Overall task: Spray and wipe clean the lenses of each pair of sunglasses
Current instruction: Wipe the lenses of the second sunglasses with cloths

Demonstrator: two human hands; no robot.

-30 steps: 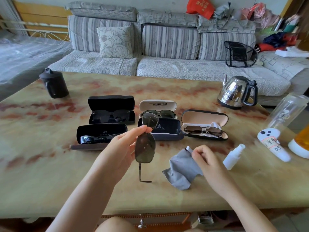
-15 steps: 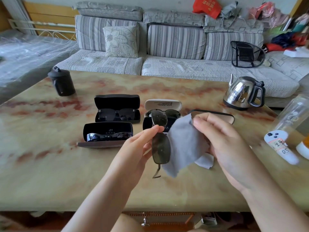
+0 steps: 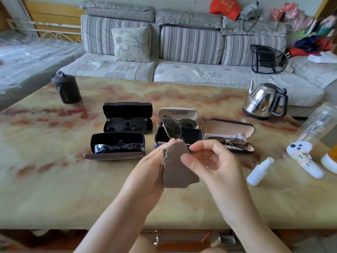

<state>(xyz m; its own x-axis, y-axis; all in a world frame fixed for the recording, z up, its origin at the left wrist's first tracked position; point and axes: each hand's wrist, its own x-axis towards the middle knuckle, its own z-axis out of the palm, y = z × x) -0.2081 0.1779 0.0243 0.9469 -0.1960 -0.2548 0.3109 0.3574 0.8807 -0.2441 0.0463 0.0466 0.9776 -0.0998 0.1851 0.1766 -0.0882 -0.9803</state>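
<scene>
My left hand [image 3: 145,167] holds a pair of metal-framed sunglasses [image 3: 171,127] upright above the table; only the upper dark lens shows. A grey cloth [image 3: 176,168] covers the lower lens. My right hand [image 3: 209,161] pinches the cloth against that lens with thumb and fingers. Behind them lies an open dark blue case [image 3: 189,134]. Several other open cases hold sunglasses: two black cases [image 3: 127,115] [image 3: 116,145] at the left, a white case [image 3: 177,114] behind, a tan-lined case [image 3: 228,134] at the right. A small white spray bottle [image 3: 259,170] lies on the table to the right.
On the marble table [image 3: 54,170] stand a black lidded jar [image 3: 66,89] at the far left and a steel kettle [image 3: 265,101] at the far right. A clear bottle [image 3: 317,123], a white labelled tube [image 3: 304,159] and an orange-filled container [image 3: 331,159] sit at the right edge. A sofa stands behind.
My right hand picked the cloth up off the table, brought it to the sunglasses and now pinches it over the lower lens. My left hand kept holding the sunglasses.
</scene>
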